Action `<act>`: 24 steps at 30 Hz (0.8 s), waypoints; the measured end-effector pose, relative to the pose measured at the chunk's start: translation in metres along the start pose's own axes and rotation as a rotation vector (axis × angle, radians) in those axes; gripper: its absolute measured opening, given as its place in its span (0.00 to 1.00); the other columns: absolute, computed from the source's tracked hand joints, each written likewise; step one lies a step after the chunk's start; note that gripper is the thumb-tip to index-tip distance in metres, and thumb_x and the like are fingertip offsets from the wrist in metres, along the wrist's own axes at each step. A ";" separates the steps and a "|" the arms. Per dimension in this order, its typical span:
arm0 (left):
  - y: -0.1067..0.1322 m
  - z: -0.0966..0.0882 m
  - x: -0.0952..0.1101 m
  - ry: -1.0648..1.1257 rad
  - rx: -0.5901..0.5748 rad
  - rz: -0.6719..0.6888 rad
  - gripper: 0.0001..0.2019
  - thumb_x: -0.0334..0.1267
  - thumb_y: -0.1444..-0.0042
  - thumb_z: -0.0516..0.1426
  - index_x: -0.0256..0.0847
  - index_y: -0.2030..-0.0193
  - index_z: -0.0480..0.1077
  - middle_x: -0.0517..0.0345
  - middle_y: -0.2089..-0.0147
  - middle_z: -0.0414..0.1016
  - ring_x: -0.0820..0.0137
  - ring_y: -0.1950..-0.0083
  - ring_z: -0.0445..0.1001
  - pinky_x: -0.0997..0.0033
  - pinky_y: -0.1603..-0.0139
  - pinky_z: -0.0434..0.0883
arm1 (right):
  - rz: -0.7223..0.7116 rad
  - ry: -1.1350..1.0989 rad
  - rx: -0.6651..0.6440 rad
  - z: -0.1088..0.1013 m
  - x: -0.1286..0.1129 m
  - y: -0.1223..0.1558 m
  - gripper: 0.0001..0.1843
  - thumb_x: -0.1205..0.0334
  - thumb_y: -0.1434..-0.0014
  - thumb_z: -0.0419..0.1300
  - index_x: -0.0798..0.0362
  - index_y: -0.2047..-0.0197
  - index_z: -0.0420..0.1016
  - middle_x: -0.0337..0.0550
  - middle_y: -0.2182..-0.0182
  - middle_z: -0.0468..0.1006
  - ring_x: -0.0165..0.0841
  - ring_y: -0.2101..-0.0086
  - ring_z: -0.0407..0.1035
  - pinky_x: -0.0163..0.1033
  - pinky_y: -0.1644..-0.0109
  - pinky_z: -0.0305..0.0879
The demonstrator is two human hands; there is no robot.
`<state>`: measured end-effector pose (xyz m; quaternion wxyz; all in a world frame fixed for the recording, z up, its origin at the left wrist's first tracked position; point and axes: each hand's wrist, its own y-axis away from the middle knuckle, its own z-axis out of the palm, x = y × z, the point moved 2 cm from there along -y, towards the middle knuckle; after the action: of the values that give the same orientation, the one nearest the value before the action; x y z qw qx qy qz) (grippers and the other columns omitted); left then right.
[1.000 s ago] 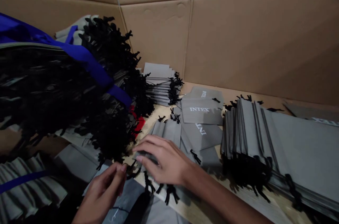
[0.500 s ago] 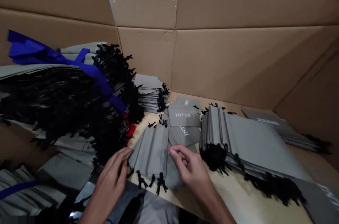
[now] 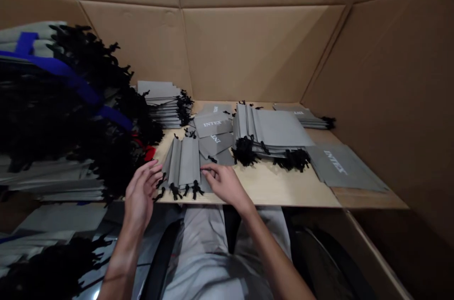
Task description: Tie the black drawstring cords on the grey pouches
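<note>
"Grey pouches (image 3: 189,160), a small row with black cord ends (image 3: 196,190) — what's the grip?"

"Left hand (image 3: 141,191) looks loose, fingers parted beside the row, holding nothing I can see. Right hand (image 3: 227,184) has its fingertips at the opposite edge; whether they pinch it, I can't tell."

"And the row sits where?"

"Between both hands, near the front edge of the table (image 3: 283,186)."

"How far along, would you say?"

"Partway, I'd judge — the row is roughly lined up, but thin, with no strap around it. Just behind, printed pouches (image 3: 213,124) lie loose and overlapping, not yet squared. To the right, a thicker stack (image 3: 283,127) looks better gathered. Far left, the big bundle (image 3: 53,115) under a blue strap (image 3: 85,90) seems done."
</note>
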<state>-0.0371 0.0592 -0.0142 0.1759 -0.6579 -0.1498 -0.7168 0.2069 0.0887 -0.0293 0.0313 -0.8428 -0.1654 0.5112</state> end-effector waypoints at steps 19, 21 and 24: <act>-0.001 0.000 0.017 0.116 -0.121 -0.059 0.16 0.44 0.48 0.67 0.45 0.52 0.84 0.54 0.46 0.89 0.59 0.42 0.82 0.67 0.47 0.77 | -0.012 -0.022 0.029 -0.002 0.004 0.002 0.16 0.60 0.27 0.57 0.54 0.49 0.87 0.40 0.71 0.81 0.33 0.72 0.69 0.34 0.66 0.60; -0.006 0.000 0.021 0.106 -0.107 -0.079 0.16 0.44 0.48 0.67 0.46 0.53 0.84 0.54 0.43 0.87 0.58 0.40 0.81 0.71 0.55 0.76 | -0.015 0.004 0.031 -0.002 0.003 0.001 0.15 0.62 0.28 0.58 0.54 0.50 0.87 0.42 0.70 0.83 0.34 0.71 0.71 0.35 0.65 0.62; -0.014 0.000 0.024 0.062 -0.093 -0.112 0.15 0.45 0.48 0.68 0.45 0.54 0.83 0.54 0.42 0.86 0.58 0.42 0.81 0.72 0.62 0.74 | -0.023 0.052 0.027 -0.002 -0.002 0.002 0.15 0.67 0.29 0.58 0.55 0.49 0.88 0.44 0.67 0.85 0.34 0.69 0.74 0.35 0.62 0.64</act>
<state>-0.0454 0.0701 0.0100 0.1092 -0.6335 -0.1475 -0.7516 0.2089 0.0864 -0.0272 0.0529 -0.8535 -0.1674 0.4907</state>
